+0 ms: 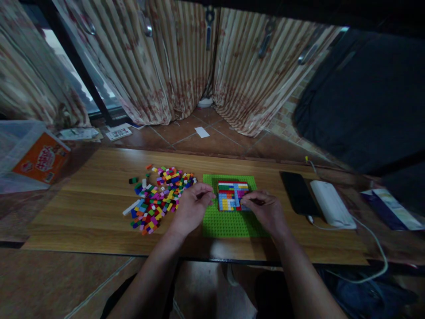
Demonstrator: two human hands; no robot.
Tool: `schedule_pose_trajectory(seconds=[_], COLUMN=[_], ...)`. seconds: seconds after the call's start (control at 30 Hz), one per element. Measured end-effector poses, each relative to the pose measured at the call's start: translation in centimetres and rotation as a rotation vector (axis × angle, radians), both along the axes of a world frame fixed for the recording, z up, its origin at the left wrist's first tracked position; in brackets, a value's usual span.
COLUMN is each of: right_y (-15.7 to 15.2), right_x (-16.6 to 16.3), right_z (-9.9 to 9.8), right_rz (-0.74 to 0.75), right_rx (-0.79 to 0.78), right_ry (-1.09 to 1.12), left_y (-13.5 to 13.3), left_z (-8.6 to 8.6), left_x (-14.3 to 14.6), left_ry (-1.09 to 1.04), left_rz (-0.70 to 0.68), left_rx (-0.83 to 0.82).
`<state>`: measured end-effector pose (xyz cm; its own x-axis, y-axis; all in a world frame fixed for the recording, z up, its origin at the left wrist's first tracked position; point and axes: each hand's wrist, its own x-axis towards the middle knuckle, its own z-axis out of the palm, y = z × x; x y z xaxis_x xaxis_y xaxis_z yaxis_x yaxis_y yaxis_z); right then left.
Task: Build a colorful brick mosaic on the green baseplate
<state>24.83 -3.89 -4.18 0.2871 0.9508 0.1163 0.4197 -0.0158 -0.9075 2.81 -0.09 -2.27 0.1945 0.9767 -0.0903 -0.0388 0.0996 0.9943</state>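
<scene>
A green studded baseplate (229, 227) lies on the wooden table, bearing a rectangular build of multicoloured toy bricks (229, 195). My right hand (267, 210) is over the plate's right side, its thumb and fingertips pinched together at the right edge of the build. Whatever those fingertips hold is too small to make out. My left hand (194, 206) hovers by the plate's left edge with fingers curled in and thumb near the index finger. Any piece in it is hidden. Left of it spreads a pile of loose toy bricks (157, 197), partly covered by that hand.
On the table's right lie a black phone (299, 192) and a white power bank (332, 204) with a cable. A clear plastic box (20, 155) with an orange label stands at the far left. Striped curtains (179, 66) hang beyond the table (83, 208).
</scene>
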Motion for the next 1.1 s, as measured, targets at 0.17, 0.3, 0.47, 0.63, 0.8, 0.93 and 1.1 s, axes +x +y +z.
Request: schedule_pose_trajectory(seconds=[0.17, 0.3, 0.47, 0.63, 0.8, 0.93, 1.1], right_y=[0.2, 0.7, 0.9, 0.6, 0.3, 0.2, 0.4], right_x=[0.6, 0.6, -0.9, -2.9, -4.7, -5.6, -5.6], right_z=[1.5, 2.0, 2.5, 3.0, 2.6, 2.0, 1.6], right_rz=[-0.317, -0.468, -0.519, -0.472, -0.338, -0.208, -0.160], right_rx=[0.184, 0.253, 0.277, 0.232, 0.180, 0.163, 0.169], right_ry=[0.288, 0.464, 0.328, 0.209, 0.100, 0.040, -0.009], left_y=[0.9, 2.1, 3.4, 3.0, 2.6, 3.2, 4.2], left_z=[0.2, 0.4, 0.7, 0.6, 0.1, 0.1, -0.5], left_x=[-1.8, -4.0, -8.2, -11.5, -10.7, -8.9, -7.9], left_ry=[0.000, 0.069, 0.227, 0.584, 0.841, 1.055, 1.178], left_rz=[0.078, 0.188, 0.404, 0.326, 0.223, 0.184, 0.166], left_rx=[0.045, 0.076, 0.155, 0.231, 0.309, 0.462, 0.487])
